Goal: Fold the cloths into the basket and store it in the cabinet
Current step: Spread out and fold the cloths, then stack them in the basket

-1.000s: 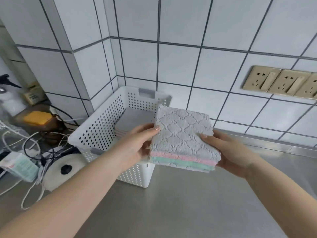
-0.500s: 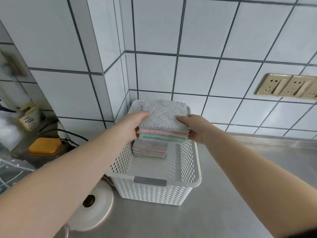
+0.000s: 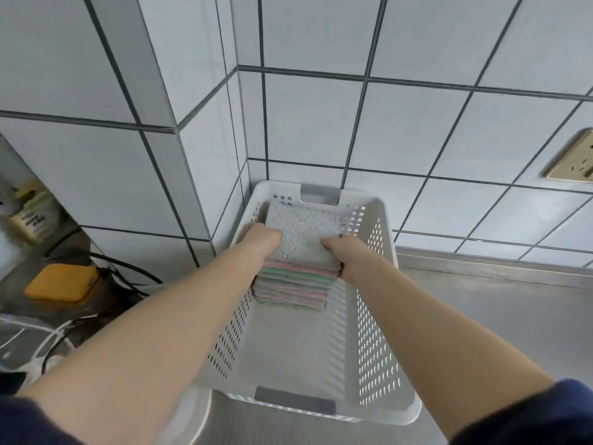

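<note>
A white perforated plastic basket [image 3: 382,316] stands on the steel counter in the tiled corner. At its far end lies a stack of folded cloths [image 3: 290,292] in grey, pink and green. On top of that stack sits a second folded bundle [image 3: 303,234] with a grey quilted top. My left hand [image 3: 261,240] grips the bundle's left side and my right hand [image 3: 345,252] grips its right side, both inside the basket. My fingers under the bundle are hidden.
Tiled walls close in behind and left of the basket. At the left are an orange pad [image 3: 59,282], black and white cables [image 3: 128,273] and a white round object [image 3: 189,419] by the basket's near corner. A wall socket [image 3: 574,160] is at the right, above bare steel counter [image 3: 500,316].
Both hands have carried the folded bundle from above the counter into the basket and lowered it onto the stack there. The view has moved closer over the basket.
</note>
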Demonstrator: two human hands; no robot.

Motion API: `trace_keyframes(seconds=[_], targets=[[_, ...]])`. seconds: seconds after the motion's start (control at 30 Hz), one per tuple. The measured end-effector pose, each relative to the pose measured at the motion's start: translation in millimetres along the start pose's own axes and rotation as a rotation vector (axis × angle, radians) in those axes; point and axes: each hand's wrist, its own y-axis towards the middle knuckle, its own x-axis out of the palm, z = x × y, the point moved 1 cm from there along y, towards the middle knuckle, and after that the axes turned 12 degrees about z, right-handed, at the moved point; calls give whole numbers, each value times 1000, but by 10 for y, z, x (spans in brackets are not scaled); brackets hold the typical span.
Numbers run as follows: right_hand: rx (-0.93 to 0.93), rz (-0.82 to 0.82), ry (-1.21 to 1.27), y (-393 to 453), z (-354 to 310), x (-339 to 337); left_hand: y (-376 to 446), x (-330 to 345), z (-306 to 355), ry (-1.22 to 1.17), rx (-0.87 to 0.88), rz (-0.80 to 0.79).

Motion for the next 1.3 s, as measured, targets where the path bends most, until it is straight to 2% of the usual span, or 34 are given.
trace_keyframes(seconds=[0.27,0.4,0.47,0.53,0.6,0.67,0.8,0.93,1.1,1.2,1.3], targets=[[4,16,-70,146,126,100,164,152,-108,117,57,25],[-22,18,-128,143,144,113,114,187,-111,102,150,18],[-32,26,-134,146,126,98,64,180,-110,280,292,38],[-41,63,-150,164,106,68,1,187,-77,512,556,128],[-20,84,-114,159,86,57,-40,231,-29,629,786,192],[14,97,-85,142,103,61,-47,330,-1,705,898,138],[48,55,-47,118,236,143,-18,498,-74,869,834,13],[67,-66,65,128,292,270,124,427,-198,870,706,62],[81,-165,7,129,361,288,156,421,-250,888,661,14],[-13,-62,-33,42,264,268,143,398,-209,877,662,9],[-390,238,-68,-158,41,111,75,280,-80,779,702,-6]])
